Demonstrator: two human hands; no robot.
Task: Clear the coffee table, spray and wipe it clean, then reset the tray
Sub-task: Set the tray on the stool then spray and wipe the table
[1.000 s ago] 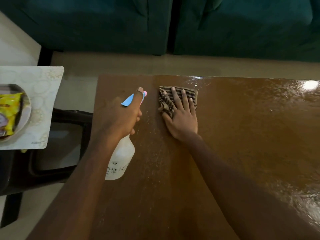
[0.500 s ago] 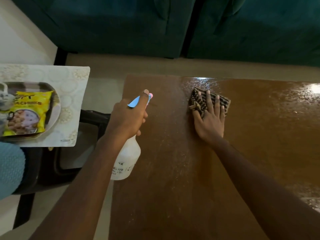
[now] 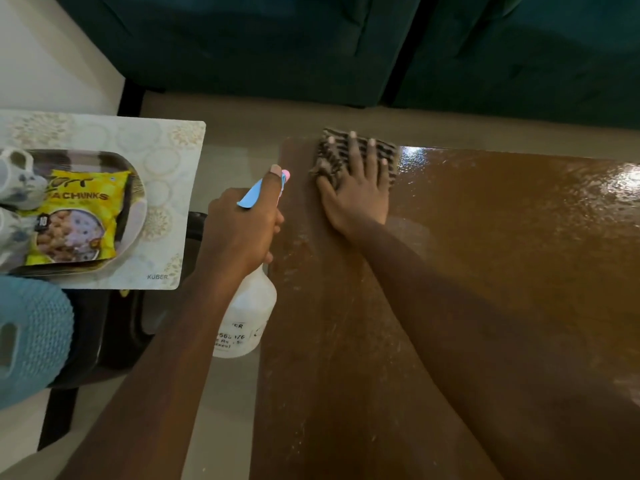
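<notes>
Spray bottle (image 3: 247, 313) neck hidden in left hand (image 3: 242, 230), label print blurred, tray (image 3: 104, 154) cut by left edge, perhaps cups (image 3: 17, 181) aboard

The right hand (image 3: 356, 199) presses flat on a striped cloth (image 3: 346, 152) at the far left corner of the wet brown coffee table (image 3: 485, 271). The left hand (image 3: 242, 230) grips a white spray bottle (image 3: 246, 313) beside the table's edge. A tray (image 3: 133, 188) with a yellow snack packet (image 3: 74, 220) sits off to the left.
</notes>
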